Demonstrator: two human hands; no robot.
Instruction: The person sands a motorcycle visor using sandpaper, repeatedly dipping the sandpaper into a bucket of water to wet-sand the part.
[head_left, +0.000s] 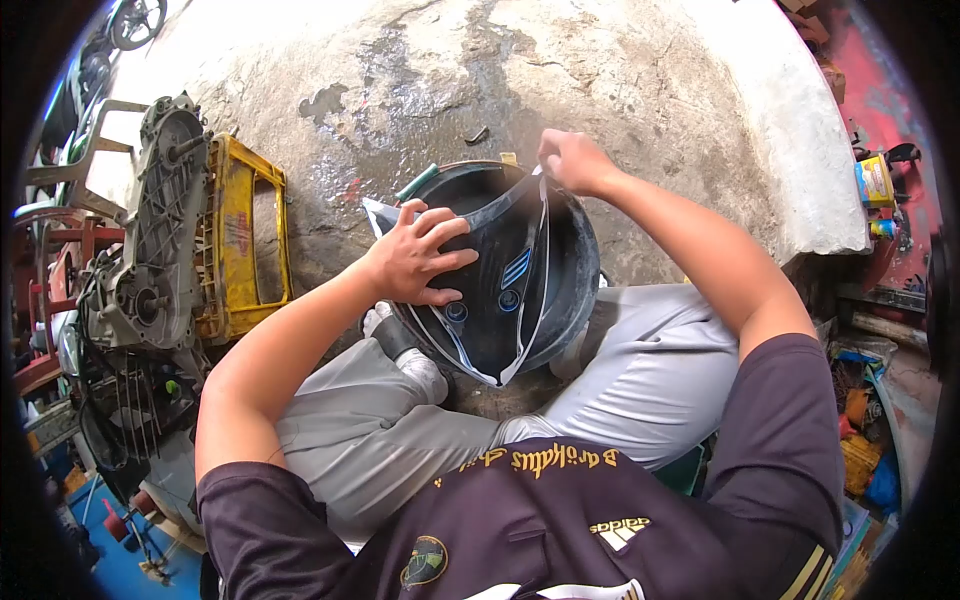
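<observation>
A black V-shaped plastic panel (pixel 490 290), which looks like a motorcycle fairing, lies across a round black tub (pixel 583 250) between my knees. It has pale edges and a blue-striped mark (pixel 515 268). My left hand (pixel 420 255) is on the panel's left side, its fingers spaced and curled over it, thumb toward me. My right hand (pixel 575 163) is closed in a pinch at the panel's upper right tip, above the tub's far rim. A whitish bit shows beside those fingertips; what it is, I cannot tell. The tub's inside is partly hidden by the panel.
Left of the tub stand a yellow plastic crate (pixel 240 240) and a grey metal engine casing (pixel 165 220). A small bent piece (pixel 477 135) lies on the wet concrete floor (pixel 640 110) beyond the tub. A pale ledge (pixel 800 150) and a yellow-labelled can (pixel 874 182) are at right.
</observation>
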